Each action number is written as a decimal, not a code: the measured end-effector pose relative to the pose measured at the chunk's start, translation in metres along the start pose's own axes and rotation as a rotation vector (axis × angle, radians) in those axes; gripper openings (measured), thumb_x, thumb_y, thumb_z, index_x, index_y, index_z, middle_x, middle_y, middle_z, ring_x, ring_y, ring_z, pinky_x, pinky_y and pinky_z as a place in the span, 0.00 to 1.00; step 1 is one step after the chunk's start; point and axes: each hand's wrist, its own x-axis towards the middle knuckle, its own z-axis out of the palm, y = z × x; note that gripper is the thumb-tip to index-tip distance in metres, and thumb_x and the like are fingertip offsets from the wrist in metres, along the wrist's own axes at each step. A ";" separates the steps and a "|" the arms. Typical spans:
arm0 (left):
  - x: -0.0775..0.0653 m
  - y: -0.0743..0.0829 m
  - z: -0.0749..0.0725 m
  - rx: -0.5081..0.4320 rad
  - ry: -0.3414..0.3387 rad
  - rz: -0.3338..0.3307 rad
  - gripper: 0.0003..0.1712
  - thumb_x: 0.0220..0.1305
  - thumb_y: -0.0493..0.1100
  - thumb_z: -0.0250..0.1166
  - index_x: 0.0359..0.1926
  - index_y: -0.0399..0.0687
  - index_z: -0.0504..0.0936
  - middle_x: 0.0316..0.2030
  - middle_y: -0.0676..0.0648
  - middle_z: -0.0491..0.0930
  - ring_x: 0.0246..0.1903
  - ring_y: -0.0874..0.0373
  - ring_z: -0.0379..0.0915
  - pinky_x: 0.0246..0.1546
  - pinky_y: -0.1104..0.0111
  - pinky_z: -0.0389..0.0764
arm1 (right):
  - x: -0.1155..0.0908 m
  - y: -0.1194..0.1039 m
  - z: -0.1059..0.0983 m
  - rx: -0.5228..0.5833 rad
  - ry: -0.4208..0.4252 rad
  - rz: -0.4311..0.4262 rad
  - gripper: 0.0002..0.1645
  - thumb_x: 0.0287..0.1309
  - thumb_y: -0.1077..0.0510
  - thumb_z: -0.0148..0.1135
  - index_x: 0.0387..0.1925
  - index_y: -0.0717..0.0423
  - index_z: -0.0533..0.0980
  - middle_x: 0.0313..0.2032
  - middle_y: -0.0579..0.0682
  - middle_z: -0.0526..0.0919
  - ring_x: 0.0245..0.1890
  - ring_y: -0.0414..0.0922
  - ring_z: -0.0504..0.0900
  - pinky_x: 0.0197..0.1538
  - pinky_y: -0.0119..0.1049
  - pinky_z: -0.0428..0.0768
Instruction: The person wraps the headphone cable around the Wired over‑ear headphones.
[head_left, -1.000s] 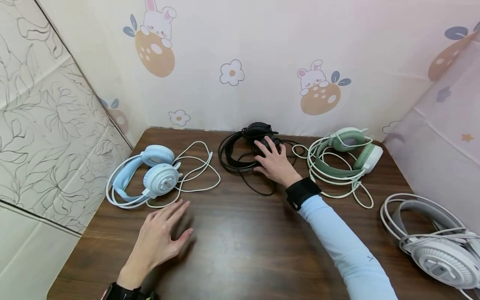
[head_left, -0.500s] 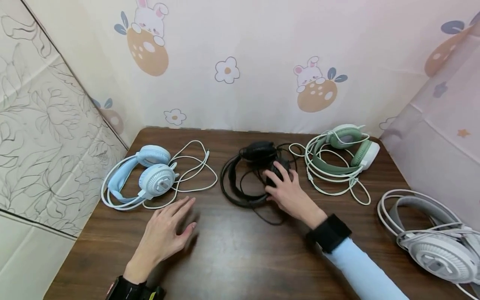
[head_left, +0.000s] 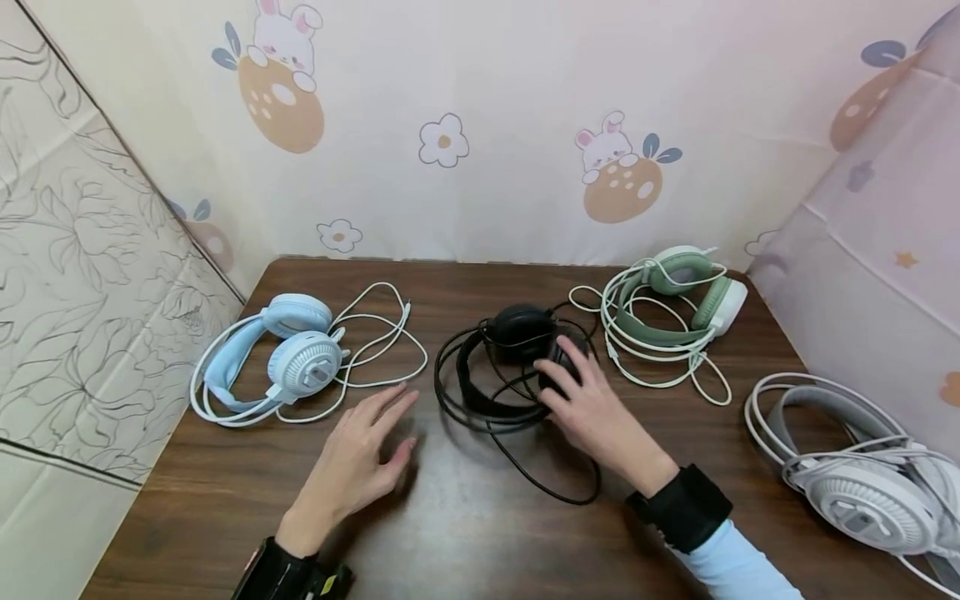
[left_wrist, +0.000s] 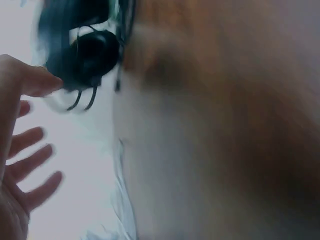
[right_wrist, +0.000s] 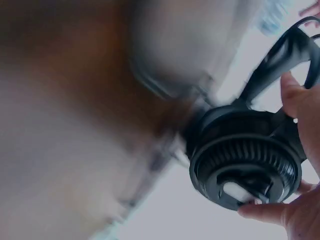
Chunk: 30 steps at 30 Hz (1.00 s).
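Note:
My right hand (head_left: 603,421) grips the near ear cup of a pair of black headphones (head_left: 519,332) in the middle of the table. In the right wrist view the ribbed ear cup (right_wrist: 245,160) sits between thumb and fingers. The black cable loops loosely round the headband and trails toward the front. To the left, my left hand (head_left: 352,467) is held over the table with fingers relaxed and nothing in them. Its fingertips are close to the cable of the light blue headphones (head_left: 303,364). The left wrist view shows these fingers apart, with the black headphones (left_wrist: 92,60) beyond.
Green and white headphones (head_left: 660,333) with a coiled cable lie at the back right. White and grey headphones (head_left: 870,504) rest at the right edge. A patterned wall covering (head_left: 517,175) stands behind the brown wooden table (head_left: 480,533).
My right hand has drawn the black headphones from the back edge toward the front, their cable trailing along. My left hand has shifted slightly to the right, still relaxed.

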 end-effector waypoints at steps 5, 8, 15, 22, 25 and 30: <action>0.056 0.021 0.003 -0.010 0.196 0.214 0.46 0.45 0.48 0.73 0.67 0.39 0.69 0.66 0.34 0.67 0.65 0.40 0.66 0.59 0.48 0.71 | 0.028 0.006 -0.041 0.116 0.067 0.050 0.19 0.50 0.62 0.72 0.43 0.55 0.74 0.63 0.56 0.70 0.73 0.65 0.56 0.66 0.53 0.71; 0.092 0.031 -0.001 0.081 0.279 0.292 0.48 0.42 0.51 0.76 0.66 0.42 0.70 0.66 0.36 0.69 0.66 0.41 0.67 0.62 0.48 0.70 | 0.042 0.004 -0.067 0.148 0.057 0.035 0.19 0.50 0.64 0.70 0.43 0.56 0.73 0.62 0.55 0.71 0.73 0.64 0.56 0.66 0.51 0.72; 0.126 0.050 -0.026 -0.018 0.363 0.354 0.27 0.41 0.47 0.73 0.44 0.37 0.81 0.37 0.44 0.85 0.38 0.52 0.84 0.45 0.60 0.83 | 0.061 -0.005 -0.116 0.256 0.054 -0.047 0.21 0.51 0.66 0.64 0.49 0.60 0.73 0.57 0.54 0.76 0.69 0.60 0.65 0.71 0.43 0.65; 0.134 0.068 -0.028 -0.376 0.273 0.005 0.17 0.40 0.44 0.71 0.31 0.42 0.75 0.22 0.49 0.77 0.21 0.60 0.71 0.24 0.70 0.73 | 0.085 0.009 -0.131 0.326 0.109 -0.050 0.22 0.54 0.65 0.67 0.51 0.61 0.73 0.56 0.55 0.76 0.60 0.49 0.73 0.62 0.35 0.71; 0.134 0.066 -0.031 -0.559 0.226 -0.171 0.14 0.40 0.40 0.68 0.30 0.43 0.73 0.20 0.50 0.73 0.20 0.59 0.67 0.22 0.71 0.65 | 0.094 0.011 -0.126 0.356 0.132 -0.017 0.25 0.51 0.63 0.71 0.52 0.59 0.74 0.54 0.54 0.77 0.56 0.46 0.75 0.56 0.36 0.75; 0.131 0.060 -0.034 -0.701 0.157 -0.365 0.09 0.43 0.37 0.64 0.25 0.44 0.71 0.18 0.51 0.66 0.18 0.60 0.61 0.21 0.71 0.60 | 0.087 0.021 -0.113 0.589 0.185 0.086 0.30 0.58 0.49 0.67 0.60 0.54 0.74 0.55 0.50 0.78 0.55 0.44 0.77 0.60 0.32 0.74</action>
